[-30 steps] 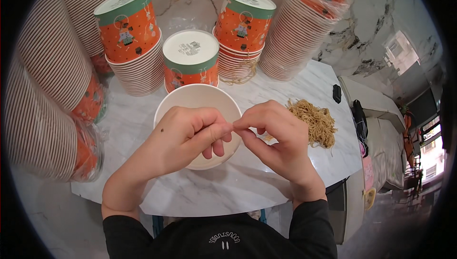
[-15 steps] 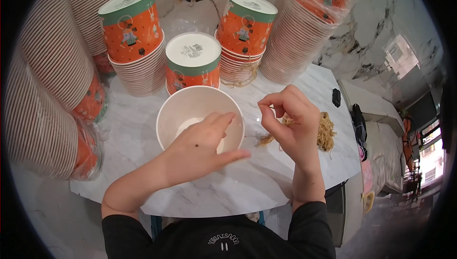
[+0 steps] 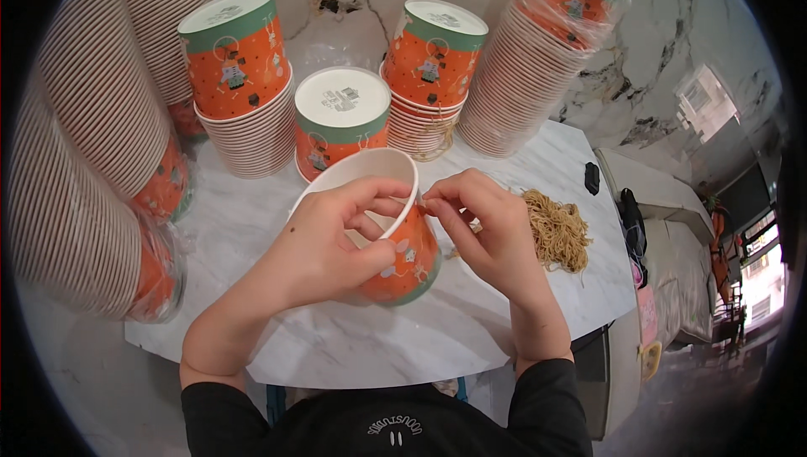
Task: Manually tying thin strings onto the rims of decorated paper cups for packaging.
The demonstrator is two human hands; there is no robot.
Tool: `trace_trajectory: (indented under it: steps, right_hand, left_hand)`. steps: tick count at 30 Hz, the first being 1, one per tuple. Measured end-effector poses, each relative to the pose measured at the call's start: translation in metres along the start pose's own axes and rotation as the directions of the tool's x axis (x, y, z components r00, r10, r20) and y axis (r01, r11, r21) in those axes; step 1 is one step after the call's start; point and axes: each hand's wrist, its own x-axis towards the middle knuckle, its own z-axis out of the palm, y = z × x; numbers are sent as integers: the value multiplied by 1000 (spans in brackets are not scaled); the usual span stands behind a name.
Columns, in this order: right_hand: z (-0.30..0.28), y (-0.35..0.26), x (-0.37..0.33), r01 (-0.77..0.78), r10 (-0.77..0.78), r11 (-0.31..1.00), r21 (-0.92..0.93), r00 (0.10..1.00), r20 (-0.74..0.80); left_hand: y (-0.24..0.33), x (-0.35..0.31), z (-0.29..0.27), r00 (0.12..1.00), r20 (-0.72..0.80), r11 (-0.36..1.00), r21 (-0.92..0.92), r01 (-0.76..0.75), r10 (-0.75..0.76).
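Note:
A paper bucket point(image 3: 414, 265), white inside with an orange and green printed outside, tilts to the left on the table in front of me. My left hand point(image 3: 332, 238) grips its near rim, fingers curled over the opening and thumb against the outer wall. At the bucket's right side, just below the rim, my right hand point(image 3: 475, 221) pinches thumb and forefinger together. Whatever is between those fingertips is too small to make out. A tangled heap of tan string point(image 3: 556, 230) lies to the right of my right hand.
Behind the bucket stands an upturned bucket point(image 3: 343, 108), with nested stacks topped by a left bucket point(image 3: 231, 58) and a right bucket point(image 3: 433, 58). Plastic-wrapped stacks point(image 3: 76, 196) crowd the left; another wrapped stack point(image 3: 530, 62) leans back right. A small black object point(image 3: 592, 178) lies near the marbled table's point(image 3: 336, 356) right edge.
The bucket has tipped leftward, bringing its printed right side into view. My left hand has closed on its rim, and my pinching right hand has moved left and down to its wall.

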Motion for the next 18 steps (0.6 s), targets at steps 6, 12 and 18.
trace_trajectory:
  steps: [6, 12, 18]
  right_hand:
    - [2, -3, -4, 96, -98, 992, -84, 995, -17]
    - [-4, -10, -6, 25, -25, 1000, 11, 999, 20]
    - [-5, -9, -5, 6, -12, 993, 114, 999, 53]
  left_hand:
    - [7, 2, 9, 998, -62, 993, -113, -39, 32]
    - [4, -1, 13, 965, -112, 948, 246, -203, 236]
    - [-9, 5, 15, 779, -86, 661, 592, -461, 620]
